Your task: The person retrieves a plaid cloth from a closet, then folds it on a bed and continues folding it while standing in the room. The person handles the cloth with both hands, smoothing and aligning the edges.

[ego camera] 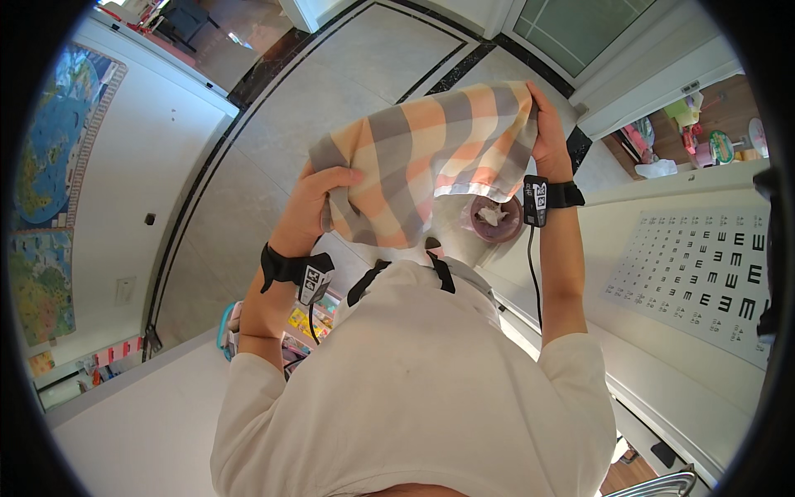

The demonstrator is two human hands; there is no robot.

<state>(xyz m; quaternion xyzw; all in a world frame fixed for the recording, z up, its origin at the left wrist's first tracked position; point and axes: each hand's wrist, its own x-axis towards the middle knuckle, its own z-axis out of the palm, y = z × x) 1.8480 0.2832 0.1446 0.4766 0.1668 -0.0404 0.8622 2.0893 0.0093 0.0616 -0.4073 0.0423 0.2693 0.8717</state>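
Note:
A checked cloth [410,155] in grey, yellow and orange is spread between my two hands in front of my body. My left hand [317,196] grips its left end, with the thumb on top and the fingers behind the fabric. At the upper right corner, my right hand [546,133] pinches the cloth's edge. The fabric sags in the middle, and a white edge shows along its lower right side. Both wrists wear black straps with small cabled devices. Below the cloth, a round bin [497,220] with white crumpled stuff inside stands on the floor.
Tiled floor [273,118] with black border strips lies beneath. An eye chart [695,273] hangs on the right wall, maps [59,136] on the left wall. A glazed door [577,31] is at the upper right, beside an opening with coloured items. Colourful packages [310,320] lie near my left elbow.

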